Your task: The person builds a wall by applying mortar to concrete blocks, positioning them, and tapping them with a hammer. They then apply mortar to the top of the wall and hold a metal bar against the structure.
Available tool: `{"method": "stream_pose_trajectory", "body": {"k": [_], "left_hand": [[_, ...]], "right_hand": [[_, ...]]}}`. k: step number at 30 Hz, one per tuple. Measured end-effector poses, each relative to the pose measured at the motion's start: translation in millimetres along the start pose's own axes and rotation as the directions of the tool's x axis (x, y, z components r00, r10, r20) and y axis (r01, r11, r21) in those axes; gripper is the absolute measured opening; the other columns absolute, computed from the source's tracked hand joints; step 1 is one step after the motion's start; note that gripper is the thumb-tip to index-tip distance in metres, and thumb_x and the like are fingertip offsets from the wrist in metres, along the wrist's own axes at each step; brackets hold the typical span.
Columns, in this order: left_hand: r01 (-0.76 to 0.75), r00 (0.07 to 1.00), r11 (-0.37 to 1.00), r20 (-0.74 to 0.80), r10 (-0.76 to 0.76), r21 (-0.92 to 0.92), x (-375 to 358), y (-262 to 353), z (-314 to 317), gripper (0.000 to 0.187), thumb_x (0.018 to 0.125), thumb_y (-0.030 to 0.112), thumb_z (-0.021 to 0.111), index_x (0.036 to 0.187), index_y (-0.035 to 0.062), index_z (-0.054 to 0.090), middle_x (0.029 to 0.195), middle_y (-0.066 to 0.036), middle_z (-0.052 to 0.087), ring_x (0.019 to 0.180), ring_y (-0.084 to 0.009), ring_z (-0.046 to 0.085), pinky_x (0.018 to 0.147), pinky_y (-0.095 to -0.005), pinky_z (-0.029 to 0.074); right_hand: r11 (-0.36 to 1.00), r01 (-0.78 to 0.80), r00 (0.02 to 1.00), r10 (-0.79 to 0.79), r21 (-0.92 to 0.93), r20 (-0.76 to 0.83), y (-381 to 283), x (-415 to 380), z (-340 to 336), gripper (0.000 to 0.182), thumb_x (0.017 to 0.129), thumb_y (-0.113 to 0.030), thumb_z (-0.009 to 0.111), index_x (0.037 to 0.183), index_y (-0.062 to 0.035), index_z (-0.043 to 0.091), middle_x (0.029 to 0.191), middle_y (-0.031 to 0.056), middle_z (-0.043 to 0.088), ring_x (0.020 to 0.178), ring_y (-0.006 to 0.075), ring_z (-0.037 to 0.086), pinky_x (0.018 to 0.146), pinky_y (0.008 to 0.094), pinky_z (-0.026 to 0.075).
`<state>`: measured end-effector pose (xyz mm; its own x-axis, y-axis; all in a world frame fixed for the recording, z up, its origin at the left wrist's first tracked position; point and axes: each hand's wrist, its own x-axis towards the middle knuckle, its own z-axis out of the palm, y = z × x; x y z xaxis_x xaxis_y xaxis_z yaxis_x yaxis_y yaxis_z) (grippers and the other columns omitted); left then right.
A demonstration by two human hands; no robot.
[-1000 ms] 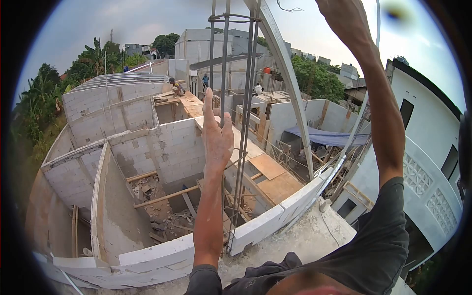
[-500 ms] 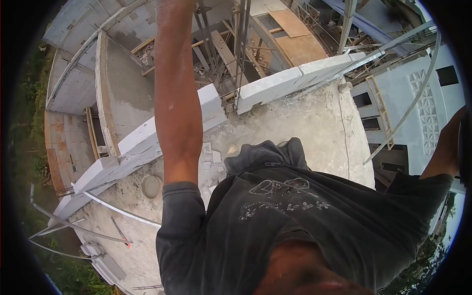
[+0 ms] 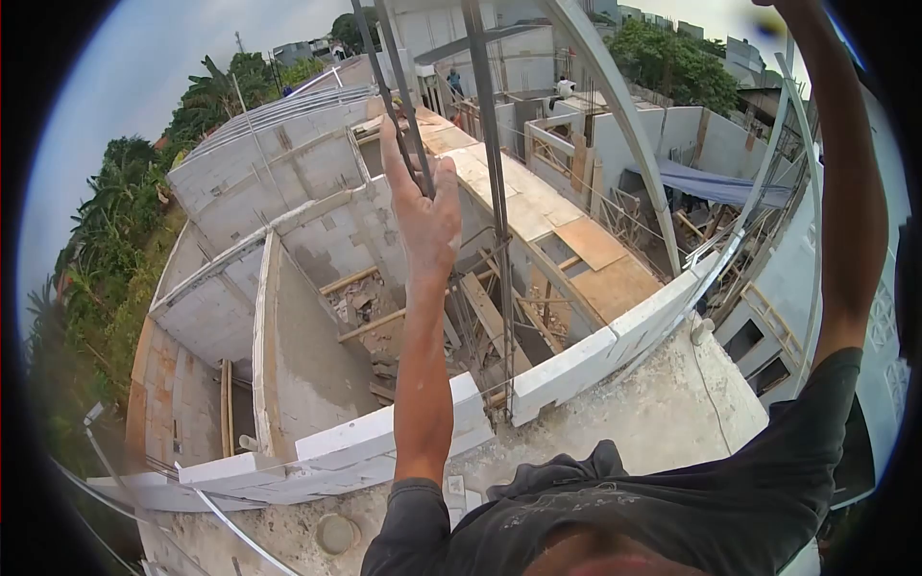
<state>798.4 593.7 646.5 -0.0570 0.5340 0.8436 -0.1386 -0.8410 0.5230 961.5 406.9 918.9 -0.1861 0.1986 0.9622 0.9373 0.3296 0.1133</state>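
My left hand (image 3: 425, 206) is raised in front of me, its dusty fingers around the dark vertical steel bars (image 3: 403, 106). Thumb and fingers lie on either side of the bars. More upright bars (image 3: 492, 144) stand just right of it, rising from a gap in the low white block wall (image 3: 567, 370). My right arm is stretched up at the upper right. Only part of my right hand (image 3: 792, 5) shows at the top edge, beside a blurred yellow and blue thing; its fingers are cut off by the frame.
Below the wall lie unroofed block rooms (image 3: 317, 336) with rubble and timber. Plywood sheets (image 3: 591, 245) form a strip beyond. A curved metal profile (image 3: 624, 125) arches at the right. Distant people (image 3: 565, 87) are at the back. A round bucket (image 3: 336, 534) is near me.
The view has tilted up, bringing my left hand and the tops of the bars into sight. My right arm has gone from low at the right side to raised high.
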Motion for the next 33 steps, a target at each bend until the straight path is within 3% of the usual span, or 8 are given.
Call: {"method": "stream_pose_trajectory", "body": {"k": [5, 10, 16, 18, 22, 25, 30, 33], "left_hand": [[0.096, 0.994, 0.995, 0.06, -0.097, 0.009, 1.9, 25.1, -4.4, 0.078, 0.1, 0.017, 0.06, 0.163, 0.0111, 0.014, 0.116, -0.006, 0.053, 0.09, -0.0115, 0.05, 0.083, -0.0289, 0.046], [0.116, 0.989, 0.993, 0.088, -0.115, -0.006, 0.8, 32.2, -5.8, 0.073, 0.101, 0.012, 0.054, 0.162, 0.0097, 0.014, 0.155, -0.017, 0.038, 0.131, -0.0251, 0.047, 0.114, -0.0406, 0.034], [-0.014, 0.999, 0.998, 0.042, 0.012, 0.06, 5.2, 11.4, -5.4, 0.074, 0.1, 0.012, 0.053, 0.163, 0.0172, 0.014, 0.098, -0.008, 0.057, 0.084, -0.0175, 0.056, 0.082, -0.0388, 0.047], [0.033, 0.998, 0.999, 0.056, -0.033, 0.012, 5.2, 14.5, -5.3, 0.074, 0.1, 0.011, 0.052, 0.163, 0.0157, 0.015, 0.105, -0.009, 0.056, 0.091, -0.019, 0.056, 0.089, -0.0394, 0.046], [0.199, 0.973, 0.977, 0.133, -0.188, -0.073, 3.6, 27.2, -7.1, 0.074, 0.098, 0.005, 0.051, 0.162, 0.0086, 0.015, 0.135, -0.012, 0.053, 0.115, -0.0216, 0.056, 0.106, -0.0359, 0.041], [0.152, 0.982, 0.987, 0.104, -0.157, 0.052, 11.5, 13.3, -4.5, 0.074, 0.098, 0.004, 0.051, 0.162, 0.0091, 0.015, 0.132, -0.011, 0.055, 0.113, -0.0207, 0.057, 0.105, -0.0348, 0.042], [0.031, 0.995, 0.998, 0.094, -0.025, -0.056, 11.4, -2.5, -3.2, 0.071, 0.1, 0.011, 0.05, 0.162, 0.0155, 0.015, 0.162, -0.019, 0.029, 0.138, -0.0323, 0.042, 0.117, -0.0468, 0.032], [0.075, 0.99, 0.997, 0.119, -0.072, -0.026, 12.1, 6.1, -8.2, 0.072, 0.1, 0.011, 0.05, 0.162, 0.0137, 0.014, 0.162, -0.019, 0.029, 0.136, -0.0328, 0.044, 0.116, -0.0468, 0.032]], "right_hand": [[0.967, 0.08, 0.989, -0.107, -0.242, -0.098, 6.9, 33.3, -13.7, 0.05, 0.104, -0.02, 0.048, 0.15, -0.0008, 0.04, 0.142, 0.0295, 0.052, 0.133, 0.04, 0.05, 0.114, 0.0452, 0.037], [0.829, 0.286, 0.95, -0.31, -0.48, 0.032, 15.4, 48.4, -25.4, 0.047, 0.1, -0.013, 0.057, 0.146, -0.0114, 0.049, 0.103, 0.0232, 0.067, 0.088, 0.0362, 0.067, 0.074, 0.0463, 0.056], [0.856, 0.331, 0.877, -0.434, -0.398, -0.204, -6.6, 37.9, -20.3, 0.046, 0.1, -0.013, 0.059, 0.145, -0.0172, 0.051, 0.095, 0.0205, 0.067, 0.078, 0.0345, 0.067, 0.066, 0.0451, 0.056], [0.857, 0.394, 0.811, -0.494, -0.333, -0.314, -17.5, 42.4, -16.4, 0.047, 0.099, -0.013, 0.059, 0.145, -0.0187, 0.052, 0.092, 0.0194, 0.066, 0.077, 0.0342, 0.067, 0.064, 0.0451, 0.055], [0.727, 0.272, 0.962, -0.209, -0.63, 0.175, 0.1, 47.3, -7.4, 0.045, 0.099, -0.011, 0.055, 0.143, -0.0188, 0.055, 0.084, 0.0188, 0.063, 0.07, 0.0342, 0.064, 0.06, 0.0462, 0.052], [0.753, 0.272, 0.961, -0.183, -0.599, 0.207, -15.7, 48.7, -2.7, 0.043, 0.099, -0.011, 0.053, 0.142, -0.0165, 0.057, 0.081, 0.0201, 0.062, 0.067, 0.0346, 0.063, 0.059, 0.0466, 0.051], [0.983, 0.154, 0.971, -0.17, -0.101, -0.169, -74.9, 19.7, -5.3, 0.044, 0.101, -0.01, 0.056, 0.144, -0.005, 0.052, 0.136, 0.0201, 0.062, 0.114, 0.0295, 0.068, 0.096, 0.0377, 0.056], [0.894, 0.358, 0.858, -0.429, -0.268, -0.283, -47.2, 33.3, 6.8, 0.046, 0.101, -0.009, 0.055, 0.146, -0.0064, 0.049, 0.125, 0.023, 0.066, 0.102, 0.0312, 0.071, 0.086, 0.0393, 0.058]]}}
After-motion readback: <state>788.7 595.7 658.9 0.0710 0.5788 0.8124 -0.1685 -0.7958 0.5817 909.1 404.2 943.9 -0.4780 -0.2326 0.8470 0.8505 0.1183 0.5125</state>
